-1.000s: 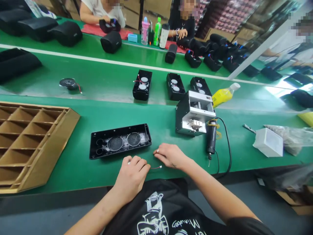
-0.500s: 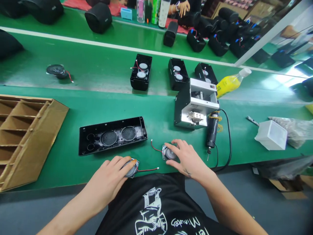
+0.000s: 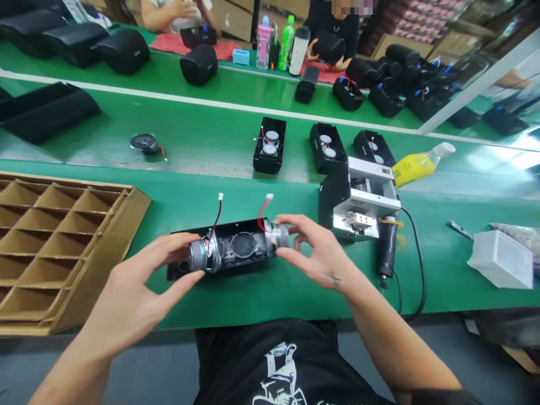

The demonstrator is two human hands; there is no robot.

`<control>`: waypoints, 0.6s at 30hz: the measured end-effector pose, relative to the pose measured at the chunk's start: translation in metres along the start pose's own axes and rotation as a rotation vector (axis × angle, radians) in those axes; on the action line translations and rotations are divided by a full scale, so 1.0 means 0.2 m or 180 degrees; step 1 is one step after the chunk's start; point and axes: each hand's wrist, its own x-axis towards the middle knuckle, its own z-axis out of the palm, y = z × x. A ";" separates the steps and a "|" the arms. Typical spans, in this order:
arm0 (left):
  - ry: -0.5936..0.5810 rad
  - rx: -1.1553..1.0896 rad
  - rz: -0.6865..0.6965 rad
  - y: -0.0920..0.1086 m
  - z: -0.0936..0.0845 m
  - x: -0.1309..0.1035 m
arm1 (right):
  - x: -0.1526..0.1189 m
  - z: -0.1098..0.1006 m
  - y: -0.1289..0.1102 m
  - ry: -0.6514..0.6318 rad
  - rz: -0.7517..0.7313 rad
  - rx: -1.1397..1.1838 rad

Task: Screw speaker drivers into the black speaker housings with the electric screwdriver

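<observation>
Between thumb and fingers, my left hand [image 3: 147, 275] grips a round speaker driver [image 3: 204, 255] with a red-and-black lead and white plug. It is tipped on its side above the left part of a long black speaker housing [image 3: 230, 262]. A second speaker driver [image 3: 278, 236], slightly blurred, is pinched by my right hand [image 3: 314, 250] over the housing's right end. Its red lead sticks up. Of the housing's round mesh grilles, the right one [image 3: 243, 245] shows fully; the left one is mostly covered by the driver.
A cardboard divider box [image 3: 101, 247] stands at left. To the right are a silver-black machine [image 3: 358, 197], an electric screwdriver [image 3: 386, 253], a yellow bottle [image 3: 422, 164] and a white container [image 3: 502, 259]. Housings with drivers [image 3: 270, 147] and a loose driver [image 3: 144, 143] lie behind. Co-workers [image 3: 337, 34] sit opposite.
Both hands have lifted the drivers off the table and moved forward over the black housing. The drivers are turned on their sides. The camera view has shifted as well.
</observation>
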 end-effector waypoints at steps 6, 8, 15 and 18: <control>-0.0038 0.0040 0.0220 -0.11 0.03 0.07 | 0.24 0.27 -0.02 -0.0359 -0.0234 -0.0520; -0.0145 0.0151 0.0320 -0.14 0.04 0.08 | 0.24 0.30 -0.01 -0.0522 -0.0253 -0.0725; -0.0503 0.0925 0.0914 -0.22 0.07 0.11 | 0.22 0.31 -0.05 -0.0941 -0.0271 -0.1596; -0.0599 0.1081 0.1013 -0.23 0.08 0.13 | 0.25 0.32 -0.06 -0.1135 -0.0364 -0.1815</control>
